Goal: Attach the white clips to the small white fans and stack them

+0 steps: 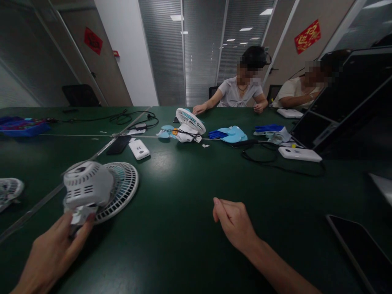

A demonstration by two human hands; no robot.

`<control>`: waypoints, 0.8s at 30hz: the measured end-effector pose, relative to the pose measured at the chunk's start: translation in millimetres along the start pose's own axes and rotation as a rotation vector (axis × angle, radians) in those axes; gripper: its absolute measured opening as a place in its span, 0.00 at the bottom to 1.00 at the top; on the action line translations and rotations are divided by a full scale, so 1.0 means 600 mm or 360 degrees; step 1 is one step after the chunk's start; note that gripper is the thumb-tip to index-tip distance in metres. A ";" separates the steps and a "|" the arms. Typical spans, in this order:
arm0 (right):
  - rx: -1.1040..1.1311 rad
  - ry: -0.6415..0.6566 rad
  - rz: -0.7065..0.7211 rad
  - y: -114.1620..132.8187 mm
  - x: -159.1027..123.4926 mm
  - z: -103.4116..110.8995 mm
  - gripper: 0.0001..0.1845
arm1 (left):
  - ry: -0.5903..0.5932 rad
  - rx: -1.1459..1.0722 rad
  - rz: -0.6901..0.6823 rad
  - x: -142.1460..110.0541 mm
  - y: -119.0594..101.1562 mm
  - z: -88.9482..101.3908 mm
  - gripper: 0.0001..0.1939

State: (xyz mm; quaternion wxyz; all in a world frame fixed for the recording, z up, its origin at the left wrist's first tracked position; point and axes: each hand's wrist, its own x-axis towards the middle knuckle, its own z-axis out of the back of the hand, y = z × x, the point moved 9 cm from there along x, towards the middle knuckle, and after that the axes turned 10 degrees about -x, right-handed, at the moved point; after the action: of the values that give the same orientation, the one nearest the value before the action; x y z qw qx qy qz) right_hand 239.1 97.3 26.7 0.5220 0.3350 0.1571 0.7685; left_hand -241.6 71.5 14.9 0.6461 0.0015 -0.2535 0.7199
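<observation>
My left hand [56, 249] grips the base of a small white fan [92, 190] at the lower left; its round grille lies face down on the dark green table [183, 212], motor housing pointing up toward me. My right hand [233, 222] hovers over the table at lower centre, fingers curled shut and holding nothing. About a hand's width of bare table separates my right hand from the fan.
A second white fan [189, 125] with light-blue blades [232, 134] lies mid-table. Around it are a white power bank [139, 149], a black phone [119, 144], cables [275, 163] and blue gloves [268, 128]. Two people sit across the table. A dark tablet [364, 253] lies at lower right.
</observation>
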 end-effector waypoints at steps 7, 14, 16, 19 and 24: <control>-0.0019 0.0076 0.0123 0.011 -0.004 -0.006 0.28 | 0.0211 -0.0374 -0.0888 -0.048 -0.311 -0.066 0.11; -0.0078 0.0032 0.0201 0.027 -0.003 0.006 0.19 | 0.0586 -0.0653 -0.1042 -0.020 -0.515 -0.166 0.06; -0.0111 -0.0055 0.0112 0.014 -0.001 0.017 0.18 | 0.0604 -0.0667 -0.1039 -0.011 -0.537 -0.186 0.06; -0.0140 -0.0154 -0.0001 -0.005 -0.001 0.028 0.18 | 0.0630 -0.0684 -0.0986 -0.004 -0.540 -0.200 0.09; -0.0174 -0.0190 0.0007 -0.005 -0.003 0.024 0.19 | 0.0691 -0.0710 -0.0890 -0.022 -0.517 -0.191 0.24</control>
State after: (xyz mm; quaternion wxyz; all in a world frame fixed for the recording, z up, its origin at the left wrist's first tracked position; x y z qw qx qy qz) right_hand 251.2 95.2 34.5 0.5462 0.3515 0.0828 0.7558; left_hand 86.8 112.4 23.4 0.8395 -0.2216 -0.2510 0.4279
